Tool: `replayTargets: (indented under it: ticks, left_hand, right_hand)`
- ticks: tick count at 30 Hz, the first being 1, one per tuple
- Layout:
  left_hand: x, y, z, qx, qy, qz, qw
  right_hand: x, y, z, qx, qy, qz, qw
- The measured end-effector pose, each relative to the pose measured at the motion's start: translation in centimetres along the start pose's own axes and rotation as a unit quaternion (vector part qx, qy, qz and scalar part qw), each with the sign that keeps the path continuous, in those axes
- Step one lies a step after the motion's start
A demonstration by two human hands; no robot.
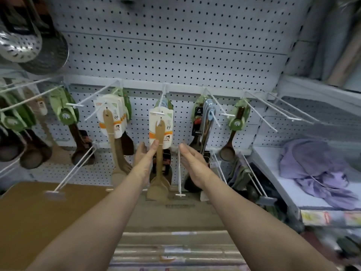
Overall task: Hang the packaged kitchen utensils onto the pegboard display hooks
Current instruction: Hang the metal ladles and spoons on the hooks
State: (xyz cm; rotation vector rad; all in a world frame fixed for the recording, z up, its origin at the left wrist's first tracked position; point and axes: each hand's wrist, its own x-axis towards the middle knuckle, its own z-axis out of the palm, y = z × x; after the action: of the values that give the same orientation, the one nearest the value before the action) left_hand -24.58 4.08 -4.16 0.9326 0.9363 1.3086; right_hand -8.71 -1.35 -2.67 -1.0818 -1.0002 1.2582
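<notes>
Head view: both arms reach up to pegboard [175, 55]. Packaged wooden spatula [160, 153] hangs on centre hook [162, 98], white card at top. L hand [144, 163] fingers straight, fingertips touching spatula handle just below card, not clenched. R hand [195, 165] released, fingers relaxed, beside bare lower hook [179, 169], holding nothing. Second carded spatula [114, 137] hangs to left.

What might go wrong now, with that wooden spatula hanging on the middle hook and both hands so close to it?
The left hand touches the wooden spatula's white card near the hook's tip, so a nudge might slide it off. The open right hand sits beside a bare lower hook pointing outward; reaching forward, it may catch that prong.
</notes>
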Motion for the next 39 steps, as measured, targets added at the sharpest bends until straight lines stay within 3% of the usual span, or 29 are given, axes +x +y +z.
replayTargets:
  ticks: [4, 7, 13, 20, 24, 33, 39]
  left_hand:
    - [-3.6, -0.7, 2.1, -0.001, 0.091, 0.025, 0.996]
    - [-5.6, -1.6, 3.8, 0.013, 0.111, 0.024, 0.993]
    - [-5.8, -0.7, 7.8, 0.052, 0.005, 0.013, 0.999]
    - [0.9, 0.5, 11.4, 0.105, -0.167, -0.003, 0.980]
    - [4.4, 0.6, 12.4, 0.153, -0.179, -0.013, 0.972]
    - [7.5, -0.3, 13.0, 0.141, -0.238, -0.009, 0.961]
    - [8.2, -0.2, 12.6, 0.165, -0.228, -0.010, 0.960]
  right_hand:
    - [-2.4, -0.4, -2.8, 0.008, 0.016, -0.002, 1.000]
    - [-3.2, -0.5, -4.7, 0.034, 0.069, -0.013, 0.997]
    - [-2.0, -2.0, -7.4, 0.022, 0.150, -0.039, 0.988]
    - [2.5, -2.9, -10.0, -0.070, 0.070, -0.015, 0.995]
    - [5.4, -2.8, -11.0, -0.084, 0.043, 0.010, 0.996]
    - [8.2, -2.4, -11.2, -0.089, 0.002, 0.014, 0.996]
    - [8.5, -2.5, -11.3, -0.106, -0.008, 0.028, 0.994]
